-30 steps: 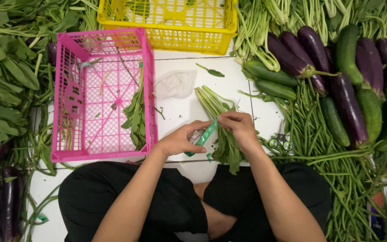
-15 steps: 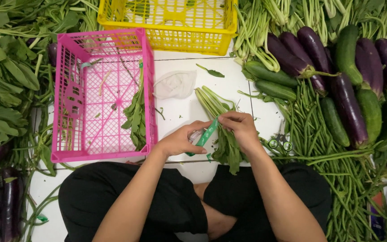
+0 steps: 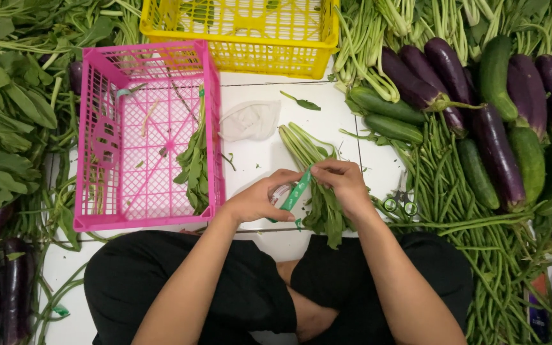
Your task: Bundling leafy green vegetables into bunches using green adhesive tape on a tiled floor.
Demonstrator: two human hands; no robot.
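A bundle of leafy green stalks lies on the white tiled floor in front of my knees. My left hand grips a small roll of green tape. A strip of that tape runs up to my right hand, which pinches its free end over the bundle's middle. Both hands rest just above the stalks, close together.
A pink crate with a few greens stands left of the bundle; a yellow crate sits behind. Purple eggplants, cucumbers and long beans fill the right side. Leafy greens pile on the left. Scissors lie by my right wrist.
The hands have stayed over the bundle; the tape strip is drawn out slightly tighter between them. Otherwise little has moved.
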